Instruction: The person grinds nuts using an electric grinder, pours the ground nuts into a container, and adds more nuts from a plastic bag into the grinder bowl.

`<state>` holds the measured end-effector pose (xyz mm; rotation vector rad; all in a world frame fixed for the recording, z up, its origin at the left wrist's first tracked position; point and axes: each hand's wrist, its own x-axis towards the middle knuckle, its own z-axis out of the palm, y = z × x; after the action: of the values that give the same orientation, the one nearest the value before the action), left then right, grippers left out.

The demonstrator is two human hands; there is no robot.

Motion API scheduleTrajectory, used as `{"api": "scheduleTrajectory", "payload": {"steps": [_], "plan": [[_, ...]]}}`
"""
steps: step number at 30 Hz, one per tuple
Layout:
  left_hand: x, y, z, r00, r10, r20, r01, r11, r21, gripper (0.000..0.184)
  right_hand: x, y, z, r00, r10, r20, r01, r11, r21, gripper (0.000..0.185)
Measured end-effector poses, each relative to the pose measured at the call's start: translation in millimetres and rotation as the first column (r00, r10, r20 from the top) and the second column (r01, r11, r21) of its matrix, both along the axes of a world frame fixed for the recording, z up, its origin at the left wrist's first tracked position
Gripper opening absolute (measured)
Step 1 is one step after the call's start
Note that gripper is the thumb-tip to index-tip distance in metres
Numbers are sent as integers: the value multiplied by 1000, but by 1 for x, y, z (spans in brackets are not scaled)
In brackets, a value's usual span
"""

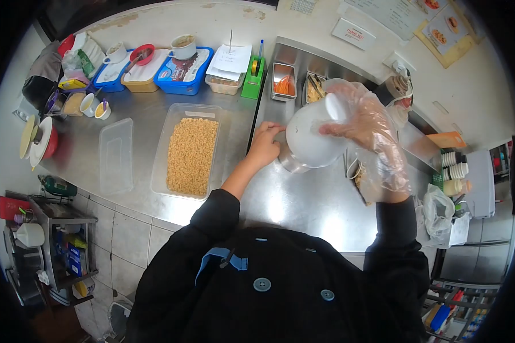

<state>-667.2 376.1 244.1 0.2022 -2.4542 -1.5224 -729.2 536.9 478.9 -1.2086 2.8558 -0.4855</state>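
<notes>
My right hand (pixel 363 123), in a clear plastic glove, grips a round translucent white container (pixel 315 137) that is tilted over the steel counter (pixel 269 197). Beside its left edge is my bare left hand (pixel 265 144), fingers bent and touching a metal vessel (pixel 292 163) that shows partly beneath the container. The container hides most of that vessel and what is inside it. To the left of my left hand, a clear plastic tub (pixel 191 154) holds light brown crumbly grains, with a clear lid (pixel 116 154) lying flat beside it.
Blue-rimmed tubs (pixel 183 71) with cups on top line the back wall. A green tape dispenser (pixel 253 77) and a steel pan of orange shreds (pixel 284 82) stand near the middle. Plastic bags (pixel 439 211) and stacked cups (pixel 455 166) are at right, a metal cart (pixel 68 211) at lower left.
</notes>
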Motion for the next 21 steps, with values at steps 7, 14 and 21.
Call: {"api": "scheduleTrajectory", "payload": {"steps": [7, 14, 21], "plan": [[12, 0, 14, 971, -199, -129, 213, 972, 101, 95, -8, 9, -16, 979, 23, 201, 26, 971, -237, 100], [-15, 5, -16, 925, -362, -113, 378, 865, 329, 130, 6, 7, -96, 941, 228, 249, 136, 417, -899, 110], [-2, 18, -11, 968, -251, -12, 246, 934, 259, 129, 2, 11, -89, 918, 117, 378, 295, 435, -851, 75]]}}
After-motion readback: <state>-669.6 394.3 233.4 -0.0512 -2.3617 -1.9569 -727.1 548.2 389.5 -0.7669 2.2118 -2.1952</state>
